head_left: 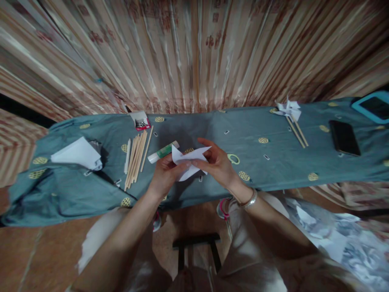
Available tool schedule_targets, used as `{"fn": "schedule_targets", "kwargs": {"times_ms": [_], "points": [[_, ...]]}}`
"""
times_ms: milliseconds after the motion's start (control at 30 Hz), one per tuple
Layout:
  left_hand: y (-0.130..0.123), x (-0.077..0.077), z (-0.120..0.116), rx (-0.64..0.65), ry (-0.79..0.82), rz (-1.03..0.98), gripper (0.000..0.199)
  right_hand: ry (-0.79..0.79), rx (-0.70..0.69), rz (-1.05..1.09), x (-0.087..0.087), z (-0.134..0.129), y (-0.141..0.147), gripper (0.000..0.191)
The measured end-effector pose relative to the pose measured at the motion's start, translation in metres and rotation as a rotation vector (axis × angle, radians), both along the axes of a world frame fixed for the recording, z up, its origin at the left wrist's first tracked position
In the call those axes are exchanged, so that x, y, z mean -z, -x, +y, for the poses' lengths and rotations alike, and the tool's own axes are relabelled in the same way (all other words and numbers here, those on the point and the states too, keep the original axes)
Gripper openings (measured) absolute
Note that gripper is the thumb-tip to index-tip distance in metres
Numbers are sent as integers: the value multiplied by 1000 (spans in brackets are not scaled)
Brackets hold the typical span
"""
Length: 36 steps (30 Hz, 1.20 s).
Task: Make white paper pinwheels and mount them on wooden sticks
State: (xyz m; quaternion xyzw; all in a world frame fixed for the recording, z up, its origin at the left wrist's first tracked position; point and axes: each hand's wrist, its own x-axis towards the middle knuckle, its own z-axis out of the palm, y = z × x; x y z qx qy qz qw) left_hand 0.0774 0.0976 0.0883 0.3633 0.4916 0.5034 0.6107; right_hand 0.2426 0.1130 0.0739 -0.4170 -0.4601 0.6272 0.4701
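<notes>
Between my two hands is a white paper pinwheel (190, 161) with pointed corners standing out, held above the cloth. My left hand (165, 172) grips its left side with thumb and fingers. My right hand (219, 165) pinches it from the right, the thumb pressed near the middle and one finger stretched out behind. A green and white glue stick (164, 152) lies just beyond my left hand. The yellow-green handle of a pair of scissors (233, 158) shows beside my right hand; the rest of it is hidden.
Several wooden sticks (136, 160) and a white stick-like thing (127, 156) lie left, below a small box of metal pins (141, 121). Folded white paper (79, 154) sits far left. Finished pinwheels on sticks (290, 111), a black phone (344, 138) and a blue-framed device (373, 107) are right.
</notes>
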Motion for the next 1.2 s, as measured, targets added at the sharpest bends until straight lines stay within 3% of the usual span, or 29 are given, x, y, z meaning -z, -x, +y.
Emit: {"fn": "schedule_targets", "kwargs": {"times_ms": [1200], "points": [[4, 1, 2, 21, -20, 80, 33, -18, -10, 8, 4, 1, 2, 59]]}}
